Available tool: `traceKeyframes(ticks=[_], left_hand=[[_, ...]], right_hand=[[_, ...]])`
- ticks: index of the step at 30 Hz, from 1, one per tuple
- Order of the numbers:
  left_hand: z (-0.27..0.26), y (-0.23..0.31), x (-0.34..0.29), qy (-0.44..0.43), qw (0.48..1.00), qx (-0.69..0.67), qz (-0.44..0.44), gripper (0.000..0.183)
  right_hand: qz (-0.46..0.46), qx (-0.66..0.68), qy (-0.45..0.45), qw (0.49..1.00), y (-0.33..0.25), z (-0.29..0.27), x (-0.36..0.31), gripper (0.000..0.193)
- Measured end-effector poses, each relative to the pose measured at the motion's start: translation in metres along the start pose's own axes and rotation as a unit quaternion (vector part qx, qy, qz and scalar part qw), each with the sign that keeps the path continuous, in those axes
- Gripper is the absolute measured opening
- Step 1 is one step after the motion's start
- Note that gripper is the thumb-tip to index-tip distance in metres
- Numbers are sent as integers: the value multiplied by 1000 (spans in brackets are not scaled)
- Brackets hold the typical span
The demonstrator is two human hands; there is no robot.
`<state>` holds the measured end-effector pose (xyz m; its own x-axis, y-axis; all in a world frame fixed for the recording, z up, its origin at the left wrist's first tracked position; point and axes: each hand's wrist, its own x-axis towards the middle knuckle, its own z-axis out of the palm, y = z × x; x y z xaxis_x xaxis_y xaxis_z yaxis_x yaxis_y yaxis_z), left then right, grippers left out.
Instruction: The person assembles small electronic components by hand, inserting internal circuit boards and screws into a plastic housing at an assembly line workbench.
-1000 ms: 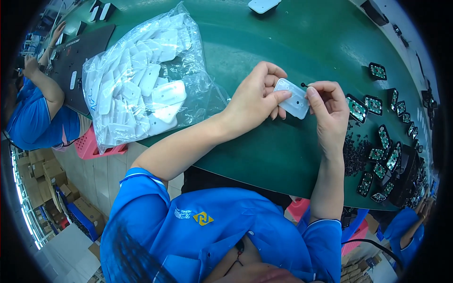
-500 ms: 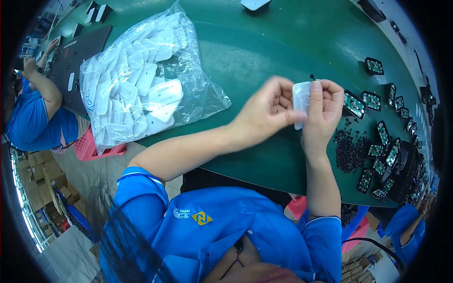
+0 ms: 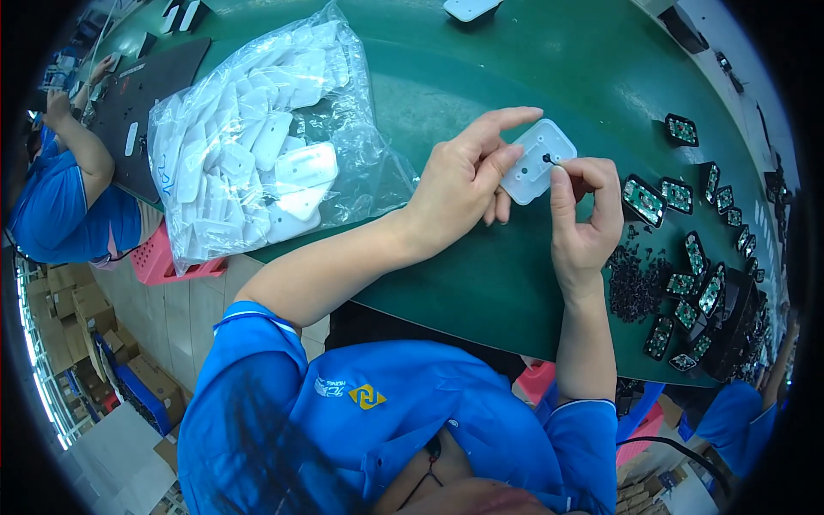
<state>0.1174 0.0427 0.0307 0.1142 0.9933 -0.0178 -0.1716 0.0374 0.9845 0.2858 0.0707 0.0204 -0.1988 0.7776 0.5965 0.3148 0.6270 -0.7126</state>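
Forearms (image 3: 348, 268), bare below blue sleeves (image 3: 266, 322), reach over the green table (image 3: 463, 287). From where I stand, the left hand (image 3: 468, 176) grips a white cover (image 3: 525, 182), hollow side showing, above the tabletop; the right hand (image 3: 588, 210) pinches what seems a small black piece (image 3: 547, 158) over it. I'd call this step fitting the piece; the next move calls for lining it up and pressing. Beyond lie loose black parts (image 3: 637, 287), a clear bag (image 3: 369, 184) of covers, and circuit-board units (image 3: 644, 200).
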Motion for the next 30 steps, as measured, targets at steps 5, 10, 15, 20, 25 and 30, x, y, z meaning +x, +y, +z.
traceKeyframes(ticks=[5, 10, 15, 20, 25, 30], left_hand=[[1, -4, 1, 17, 984, 129, 125, 22], [0, -6, 4, 31, 919, 272, 283, 23], [1, -11, 5, 48, 918, 267, 290, 22], [-2, -11, 5, 51, 910, 291, 290, 19], [2, -1, -1, 16, 979, 169, 114, 22], [1, -6, 4, -3, 998, -13, 58, 41]], right_hand=[[139, 122, -11, 983, 0, -2, -2, 8], [114, 89, -30, 989, -4, -2, -1, 8], [65, 93, -74, 991, -4, -2, -1, 5], [87, 90, -77, 989, -4, -1, 0, 6], [134, 91, -75, 984, -7, -3, 1, 8], [118, 72, -43, 989, -1, -5, 4, 7]])
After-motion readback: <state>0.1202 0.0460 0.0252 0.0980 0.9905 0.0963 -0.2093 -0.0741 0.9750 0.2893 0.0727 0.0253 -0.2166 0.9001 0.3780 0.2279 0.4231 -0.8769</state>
